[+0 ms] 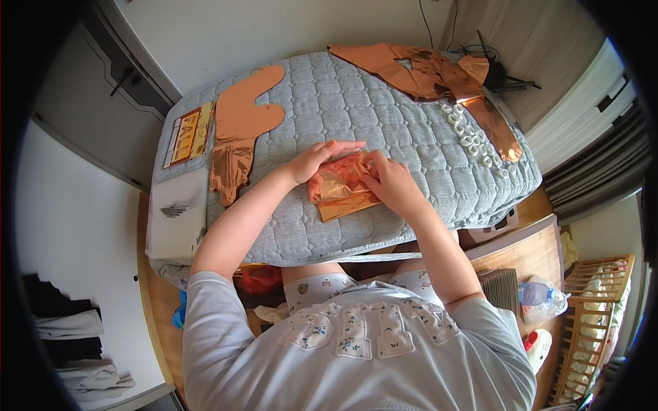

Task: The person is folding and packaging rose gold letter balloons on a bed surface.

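Note:
A folded rose-gold foil balloon (340,186) lies crumpled and flat near the bed's front edge, in front of my body. My left hand (321,160) lies along its far left side, with the fingers stretched out to the right. My right hand (392,179) is closed on the foil's right side, fingers bent into the crinkled layer. Left of my arms, a larger flat foil balloon (240,127) with rounded lobes is spread on the bed. Another unfolded foil balloon (411,72) covers the far right corner.
The grey quilted mattress (349,109) bears everything. Several small white ribbon rolls (483,147) sit at right, near a black object (504,79) with rods. At left lie a yellow printed packet (188,135) and a clear plastic bag (179,212). A wooden crib (596,315) stands lower right.

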Available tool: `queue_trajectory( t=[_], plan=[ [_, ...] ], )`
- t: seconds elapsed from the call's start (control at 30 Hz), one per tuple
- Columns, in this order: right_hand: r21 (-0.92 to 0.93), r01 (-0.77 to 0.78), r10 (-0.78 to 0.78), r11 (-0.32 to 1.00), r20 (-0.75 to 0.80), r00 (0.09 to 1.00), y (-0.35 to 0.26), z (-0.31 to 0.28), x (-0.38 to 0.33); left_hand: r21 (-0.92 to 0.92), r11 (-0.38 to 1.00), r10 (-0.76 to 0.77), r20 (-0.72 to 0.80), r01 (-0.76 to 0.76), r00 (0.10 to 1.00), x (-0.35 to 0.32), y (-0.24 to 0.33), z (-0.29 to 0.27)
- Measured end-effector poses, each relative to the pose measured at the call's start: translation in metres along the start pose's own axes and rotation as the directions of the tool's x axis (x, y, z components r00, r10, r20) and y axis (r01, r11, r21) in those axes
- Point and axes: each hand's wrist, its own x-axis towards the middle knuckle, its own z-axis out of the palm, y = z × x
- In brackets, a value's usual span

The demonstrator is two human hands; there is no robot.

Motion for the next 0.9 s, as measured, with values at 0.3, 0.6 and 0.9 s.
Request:
queue_trajectory(
  t=[0.3,0.6,0.9],
  plan=[
    [0.205,-0.090,0.087,0.975,0.026,0.996,-0.016,-0.016,-0.009,0.877,0.475,0.013,0.071,-0.069,0.997,-0.023,0.002,0.030],
    [-0.059,0.336,-0.340,0.940,-0.103,0.935,-0.012,-0.003,-0.047,0.930,0.337,0.092,-0.185,0.144,0.978,-0.032,-0.007,0.076],
    [-0.023,0.283,-0.284,0.959,-0.060,0.957,0.005,-0.010,-0.042,0.901,0.339,0.090,-0.319,0.272,0.944,-0.031,-0.006,0.094]
  ],
)
